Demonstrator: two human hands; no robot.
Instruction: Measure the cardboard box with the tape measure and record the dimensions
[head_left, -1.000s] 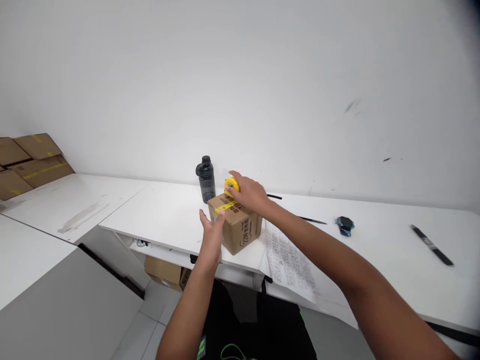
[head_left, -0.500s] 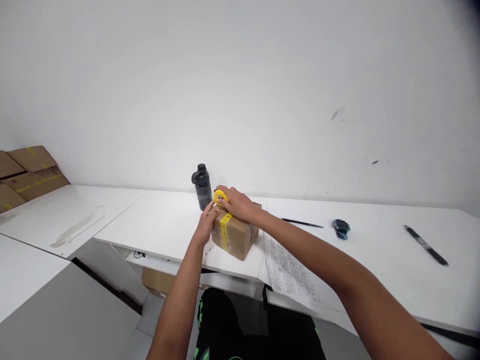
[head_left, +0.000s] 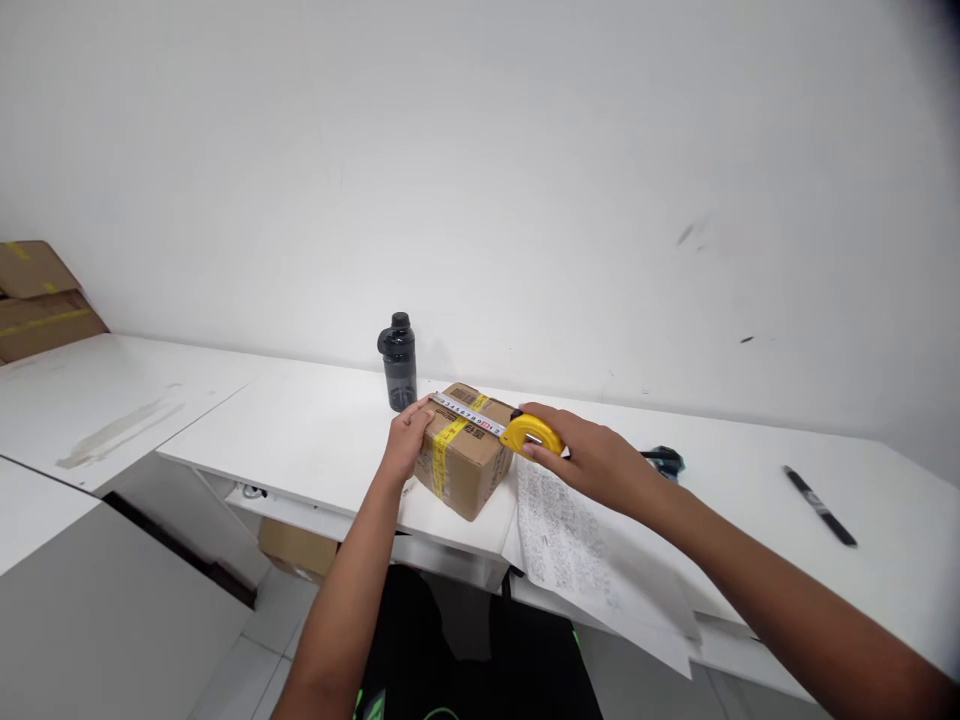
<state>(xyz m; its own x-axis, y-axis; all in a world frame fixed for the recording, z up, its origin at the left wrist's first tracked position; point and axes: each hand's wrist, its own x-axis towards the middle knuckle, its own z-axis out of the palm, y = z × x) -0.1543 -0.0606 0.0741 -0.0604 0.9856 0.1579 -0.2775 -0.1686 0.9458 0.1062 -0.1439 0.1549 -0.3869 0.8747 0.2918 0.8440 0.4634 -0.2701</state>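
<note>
A small cardboard box with yellow tape sits on the white desk. My right hand grips a yellow tape measure just past the box's right edge. Its white blade lies drawn out across the box top, with numbers showing. At the left edge of the box, my left hand pinches the blade's end, fingers resting against the cardboard. A dark shaker bottle stands upright behind the left hand.
Handwritten paper sheets hang over the desk's front edge, right of the box. A black marker lies far right; a dark wrapped object is partly behind my right arm. Cardboard boxes are stacked far left, and another box is beneath the desk.
My right hand has moved right with the tape measure, drawing its blade out across the box top. My left hand stays at the box's left edge. The view has shifted slightly.
</note>
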